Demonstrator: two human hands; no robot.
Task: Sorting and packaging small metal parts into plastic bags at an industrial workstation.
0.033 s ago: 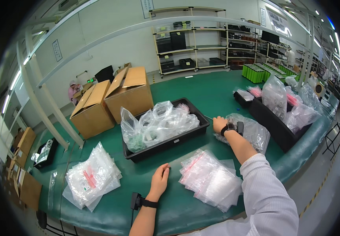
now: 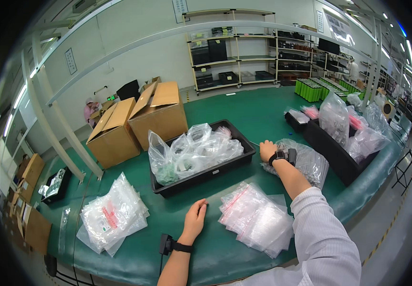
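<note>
My left hand (image 2: 195, 220) rests on the green table in front of the black bin (image 2: 206, 174), its fingers curled together. Anything inside them is hidden. Farther right, my right hand (image 2: 267, 151) is closed beside the bin's right end. A thin pale strip (image 2: 253, 143) shows by its fingertips; what the hand holds is hidden. Under and beside that wrist lies a clear plastic bag (image 2: 313, 164) of greyish parts. Between my arms is a stack of clear zip bags (image 2: 258, 221) with reddish edges. Another stack of clear bags (image 2: 113, 214), with red print, lies at the left.
Clear bags, some with greenish contents, fill the black bin. Two cardboard boxes (image 2: 158, 114) stand behind it. At the right, a long black bin (image 2: 330, 152) holds more plastic bags. A small black tray (image 2: 56, 186) sits far left. One person (image 2: 90, 110) is in the background.
</note>
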